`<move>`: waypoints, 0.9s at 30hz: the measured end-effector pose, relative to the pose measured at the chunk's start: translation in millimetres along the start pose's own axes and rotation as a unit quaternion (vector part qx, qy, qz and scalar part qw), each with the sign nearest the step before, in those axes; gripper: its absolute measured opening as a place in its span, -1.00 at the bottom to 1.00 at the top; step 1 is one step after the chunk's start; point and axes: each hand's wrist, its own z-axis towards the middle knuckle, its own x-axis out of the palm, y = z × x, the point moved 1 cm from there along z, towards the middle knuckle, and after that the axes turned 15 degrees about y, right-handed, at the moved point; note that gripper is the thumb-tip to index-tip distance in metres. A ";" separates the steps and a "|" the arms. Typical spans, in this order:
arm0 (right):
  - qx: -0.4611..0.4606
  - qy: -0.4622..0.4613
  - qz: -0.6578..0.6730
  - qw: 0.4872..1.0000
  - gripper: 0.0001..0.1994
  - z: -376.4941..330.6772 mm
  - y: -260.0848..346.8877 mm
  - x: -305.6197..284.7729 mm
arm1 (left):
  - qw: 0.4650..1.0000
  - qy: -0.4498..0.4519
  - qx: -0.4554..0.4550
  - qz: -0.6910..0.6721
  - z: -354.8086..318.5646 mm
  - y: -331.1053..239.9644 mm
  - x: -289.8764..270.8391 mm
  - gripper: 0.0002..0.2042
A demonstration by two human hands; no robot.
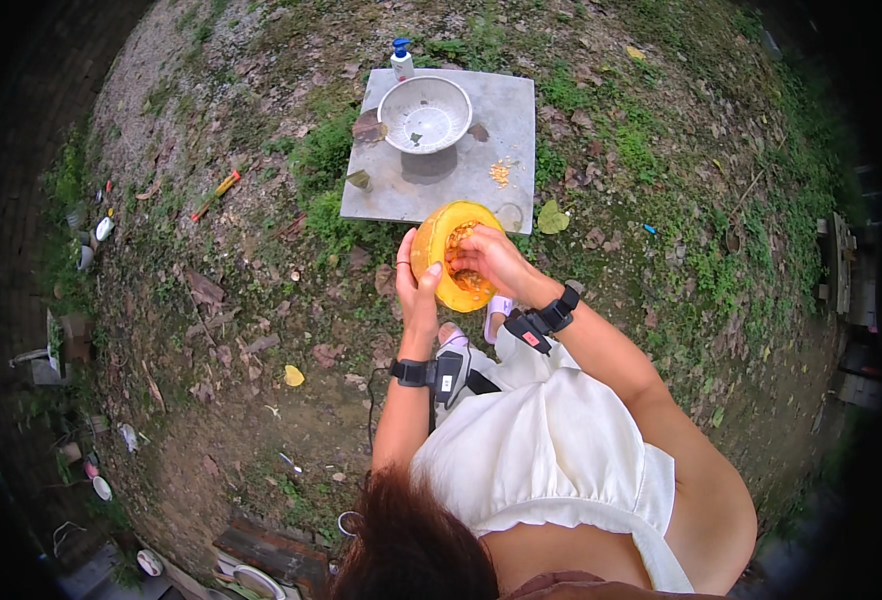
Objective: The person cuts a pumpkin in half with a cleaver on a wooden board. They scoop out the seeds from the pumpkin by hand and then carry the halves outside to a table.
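Note:
A halved yellow pumpkin [450, 224] is held up just off the near edge of a grey square table [386, 195], its hollow turned toward the right. My left hand [418, 288] cups the rind from the left, the thumb over the cut rim. Into the seedy orange cavity reaches my right hand [504, 264], fingers curled in; the pulp and rim hide the fingertips, so what they pinch is unclear. Loose pale pumpkin seeds [500, 174] lie in a small heap on the table's right side. Farther back sits a white basin [394, 108], dark bits inside it.
At the table's far edge stands a white pump bottle [402, 66] with a blue top. Dry leaves [369, 126] lie beside the basin. Leaf litter and weeds cover the ground, with a red-and-yellow stick-like object [217, 194] at left. A wooden plank [271, 553] lies lower left.

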 end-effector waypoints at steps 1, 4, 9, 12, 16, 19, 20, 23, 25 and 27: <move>0.014 -0.009 -0.041 0.999 -0.76 -1.7 2.0 -0.6 | 1.000 0.001 0.005 -0.008 0.9 -0.4 -1.0 -0.29; 0.000 -0.008 -0.044 0.999 -0.74 -8.5 10.1 1.6 | 1.000 -0.002 0.014 -0.019 1.4 1.8 -3.7 -0.32; 0.002 0.005 0.079 0.997 -0.71 -8.7 17.4 0.0 | 1.000 0.003 0.016 0.009 2.0 1.3 3.3 -0.31; -0.011 0.012 0.210 0.978 -0.70 -9.5 25.4 -4.6 | 0.999 0.008 0.025 0.028 4.1 0.3 7.9 -0.29; -0.006 -0.008 0.272 0.962 -0.70 -8.9 28.8 -14.6 | 0.997 0.016 0.022 0.072 7.8 -0.5 13.5 -0.28; -0.004 -0.033 0.201 0.979 -0.65 -8.5 31.0 -12.7 | 0.996 0.017 0.022 0.079 12.0 1.7 17.6 -0.28; -0.005 -0.034 0.202 0.979 -0.65 -8.7 32.7 -15.6 | 0.997 0.014 0.021 0.080 13.2 2.5 18.6 -0.28; 0.041 -0.001 0.086 0.995 -0.61 -8.3 41.3 -23.8 | 0.998 0.009 0.019 0.067 18.0 1.5 24.5 -0.28; 0.085 -0.022 0.000 0.996 -0.64 -6.8 46.4 -21.6 | 0.998 0.011 0.018 0.066 20.6 1.1 28.6 -0.28; 0.078 -0.024 -0.003 0.997 -0.64 -4.3 45.3 -25.6 | 0.998 0.011 0.018 0.065 23.3 2.5 30.1 -0.28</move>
